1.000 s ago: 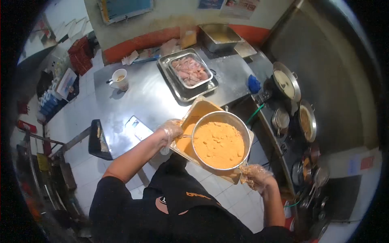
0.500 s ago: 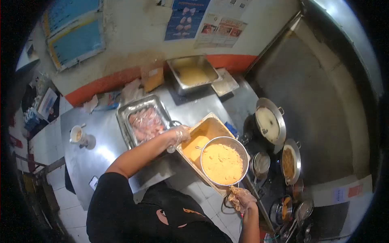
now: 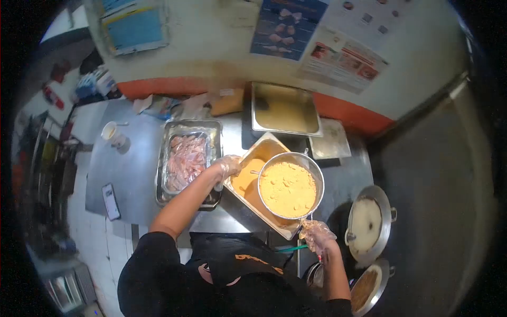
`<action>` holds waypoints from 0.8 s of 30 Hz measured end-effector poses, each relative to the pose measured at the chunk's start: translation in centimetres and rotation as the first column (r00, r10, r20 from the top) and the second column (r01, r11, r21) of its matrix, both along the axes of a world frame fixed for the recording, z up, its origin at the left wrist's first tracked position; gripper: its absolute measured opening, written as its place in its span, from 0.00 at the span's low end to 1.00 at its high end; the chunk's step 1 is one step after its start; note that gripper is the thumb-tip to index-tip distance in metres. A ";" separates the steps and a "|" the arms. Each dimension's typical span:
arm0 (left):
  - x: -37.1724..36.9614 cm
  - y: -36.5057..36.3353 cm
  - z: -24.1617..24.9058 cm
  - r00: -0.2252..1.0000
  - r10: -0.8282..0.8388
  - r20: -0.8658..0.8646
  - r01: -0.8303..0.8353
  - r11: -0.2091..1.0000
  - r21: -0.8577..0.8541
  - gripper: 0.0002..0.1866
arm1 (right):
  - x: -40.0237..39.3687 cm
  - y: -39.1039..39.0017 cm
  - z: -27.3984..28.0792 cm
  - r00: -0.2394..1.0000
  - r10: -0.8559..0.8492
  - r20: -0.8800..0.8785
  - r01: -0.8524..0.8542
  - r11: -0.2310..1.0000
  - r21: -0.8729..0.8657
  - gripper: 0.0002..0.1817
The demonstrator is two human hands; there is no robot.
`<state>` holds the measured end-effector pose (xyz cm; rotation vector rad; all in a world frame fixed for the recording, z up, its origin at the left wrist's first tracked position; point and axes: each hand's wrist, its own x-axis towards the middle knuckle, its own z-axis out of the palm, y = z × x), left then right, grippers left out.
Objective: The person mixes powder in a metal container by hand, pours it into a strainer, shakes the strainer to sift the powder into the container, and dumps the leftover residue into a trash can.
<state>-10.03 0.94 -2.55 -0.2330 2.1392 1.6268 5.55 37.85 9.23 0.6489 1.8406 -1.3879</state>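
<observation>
A rectangular metal pan dusted with orange flour sits at the counter's near edge. On top of it rests a round metal sieve full of the same orange flour. My left hand, in a clear plastic glove, grips the pan's left rim. My right hand, also gloved, holds the pan's near right corner, just under the sieve's rim. A tray of raw chicken pieces lies left of the pan, close to my left forearm.
A second metal pan of yellowish batter stands at the wall. A cup and a phone lie on the steel counter at left. Right of me are a pot of pale liquid and a pan with food.
The view has swung rightward. The pan with the sieve now rests near the counter's edge by the chicken tray; both hands keep their grip on it.
</observation>
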 end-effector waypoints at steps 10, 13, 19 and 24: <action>2.6 -1.2 1.8 0.914 -0.030 -0.404 -0.150 0.901 -0.407 0.15 | -7.5 5.8 -4.6 0.884 0.466 -0.044 -0.460 0.882 0.102 0.19; 5.3 0.5 3.1 0.928 0.293 -0.229 -0.341 0.917 -0.205 0.17 | -8.1 5.1 -5.1 0.856 0.516 -0.034 -0.498 0.841 0.212 0.22; 8.1 3.4 2.6 0.765 0.640 0.073 -0.638 0.735 0.229 0.14 | -10.3 4.5 -0.4 0.765 0.644 0.006 -0.626 0.741 0.242 0.24; 7.6 3.2 1.6 0.739 0.670 0.068 -0.648 0.681 0.342 0.13 | -10.7 3.9 -2.6 0.744 0.660 -0.105 -0.610 0.734 0.298 0.20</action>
